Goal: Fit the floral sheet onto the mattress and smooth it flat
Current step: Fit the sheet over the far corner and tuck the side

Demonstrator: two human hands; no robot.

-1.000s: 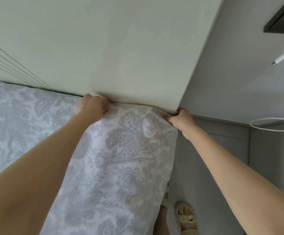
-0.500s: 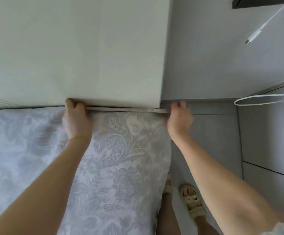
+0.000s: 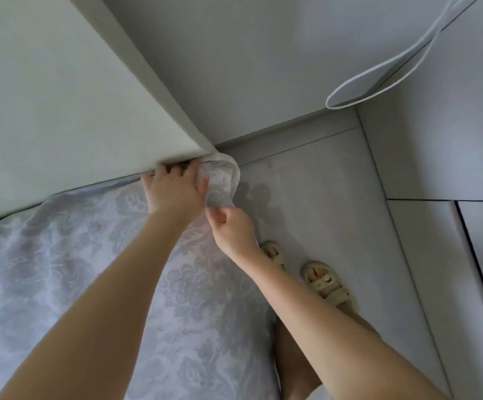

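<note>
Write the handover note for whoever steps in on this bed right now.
Hands: left hand grips the bunched corner of the floral sheet at the pale panel; right hand pinches the same bunch from below.
Sheet: spread over the bed top, rippled; this corner gathered, not seated.
Done: sheet laid out.
Left: pull the corner over and down, smooth the ripples.

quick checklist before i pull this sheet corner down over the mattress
1. Upper grip: left hand grips the bunched sheet corner beside the headboard panel: ok.
2. Lower grip: right hand pinches the corner's lower edge: ok.
3. Corner seated over the mattress: not ok, bunched loose.
4. Top of the floral sheet smooth: not ok, wrinkled.
5. Gap behind the mattress free: cannot tell.
</note>
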